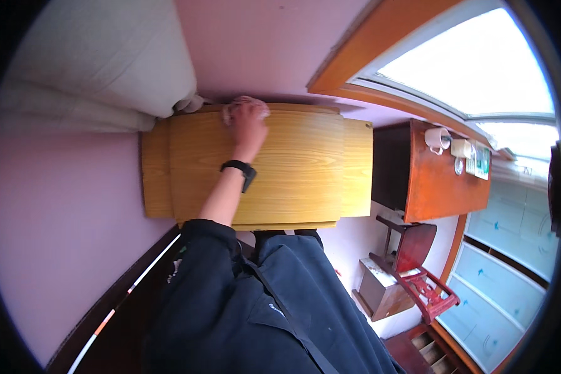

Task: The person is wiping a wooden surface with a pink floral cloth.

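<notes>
My left hand (249, 129), with a black watch on its wrist, reaches out over a light yellow wooden tabletop (293, 168). Its fingers close on a crumpled pinkish cloth (257, 105), which lies at the far edge of the top, close to the wall. The hand partly covers the cloth. My right hand does not appear. The tabletop has a raised middle panel with a narrower, lower leaf at each side.
A pale curtain (112, 56) hangs at the far left, its lower end by the table. To the right stands a reddish-brown cabinet (442, 187) bearing a white mug (437, 139) and small items. A red wooden chair (417, 249) is nearer me, below a bright window (474, 62).
</notes>
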A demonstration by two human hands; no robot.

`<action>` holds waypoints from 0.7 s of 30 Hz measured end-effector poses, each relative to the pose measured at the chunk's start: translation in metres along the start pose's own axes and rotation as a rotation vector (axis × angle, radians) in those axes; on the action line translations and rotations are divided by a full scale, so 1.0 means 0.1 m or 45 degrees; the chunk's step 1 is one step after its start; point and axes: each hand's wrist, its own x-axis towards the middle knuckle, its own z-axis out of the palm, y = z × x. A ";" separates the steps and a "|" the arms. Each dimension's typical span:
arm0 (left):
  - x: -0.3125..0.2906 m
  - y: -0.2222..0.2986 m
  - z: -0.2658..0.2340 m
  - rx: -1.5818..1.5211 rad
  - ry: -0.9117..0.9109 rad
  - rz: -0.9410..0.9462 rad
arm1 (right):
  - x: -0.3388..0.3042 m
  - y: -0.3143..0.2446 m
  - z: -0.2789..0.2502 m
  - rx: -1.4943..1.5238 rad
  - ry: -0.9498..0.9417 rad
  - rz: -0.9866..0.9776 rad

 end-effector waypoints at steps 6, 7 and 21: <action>-0.65 1.73 0.74 -0.351 -0.413 0.247 | -0.28 -0.17 0.09 0.023 0.076 0.018; -0.78 1.80 0.74 -0.342 -0.417 0.252 | -0.31 -0.23 0.14 0.018 0.085 0.010; -0.60 0.31 -0.35 0.083 -0.232 0.307 | 0.17 -2.78 0.67 -0.104 0.109 -0.665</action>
